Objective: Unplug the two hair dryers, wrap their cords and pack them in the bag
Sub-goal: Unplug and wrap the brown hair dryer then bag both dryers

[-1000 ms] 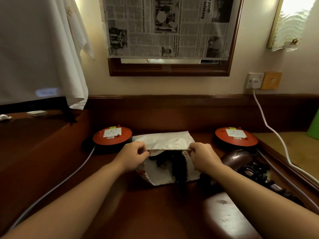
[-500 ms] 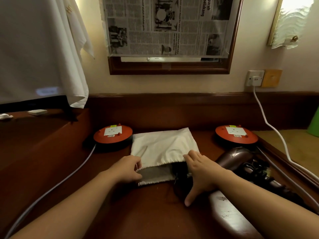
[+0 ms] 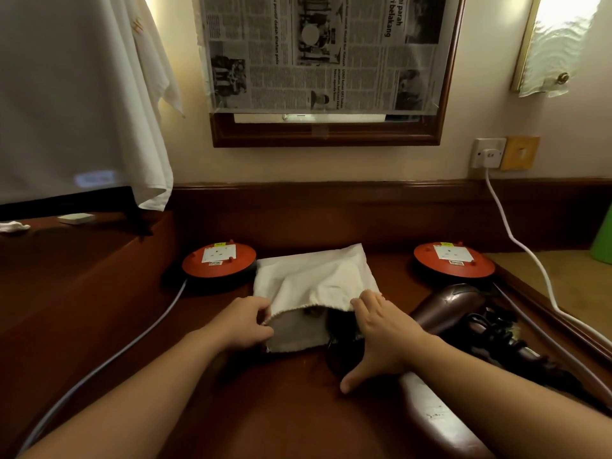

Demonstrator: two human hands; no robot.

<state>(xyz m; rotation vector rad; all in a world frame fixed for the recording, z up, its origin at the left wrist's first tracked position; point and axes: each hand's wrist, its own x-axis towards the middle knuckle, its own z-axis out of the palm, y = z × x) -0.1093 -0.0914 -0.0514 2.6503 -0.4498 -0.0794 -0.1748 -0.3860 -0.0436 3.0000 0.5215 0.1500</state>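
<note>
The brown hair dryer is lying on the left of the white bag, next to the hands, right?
Not quite. The head view shows the brown hair dryer lying on the right of the white bag, next to the right hand. The left hand holds the bag's opening.

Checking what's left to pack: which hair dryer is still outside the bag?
The bronze hair dryer right of the right hand; the dark one sits in the bag mouth.

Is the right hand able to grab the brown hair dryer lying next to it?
Probably yes. The right hand lies open at the bag, and the hair dryer sits uncovered just beside it.
</note>
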